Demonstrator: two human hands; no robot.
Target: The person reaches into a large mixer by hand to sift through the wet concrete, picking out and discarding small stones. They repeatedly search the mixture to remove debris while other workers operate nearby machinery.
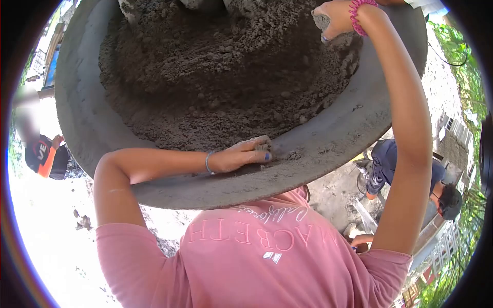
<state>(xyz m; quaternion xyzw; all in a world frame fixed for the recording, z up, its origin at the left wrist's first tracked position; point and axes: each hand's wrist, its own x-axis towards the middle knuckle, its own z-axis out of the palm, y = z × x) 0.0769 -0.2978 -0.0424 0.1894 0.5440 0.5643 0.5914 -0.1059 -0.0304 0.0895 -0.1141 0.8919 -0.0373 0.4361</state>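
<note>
A large, shallow grey basin (pixel 84 87) spreads in front of my chest, holding a wide bed of dark, damp, crumbly mix (pixel 221 77). My left hand (pixel 244 155) rests against the near inner wall of the basin, its fingers curled and smeared with grey. What lies under those fingers, if anything, is hidden. At the far right side of the basin, my right hand (pixel 336 19) is closed around a grey lump of the mix (pixel 322 20). Crumbs of mix stick to the wall beside my left hand.
Grey rounded shapes (pixel 203 4) stand in the mix at the top edge, partly cut off. One person (pixel 43 154) is at the left. Another person in dark clothes (pixel 385 164) is low at the right, near stacked grey blocks (pixel 457 136). Green plants (pixel 470 77) line the right edge.
</note>
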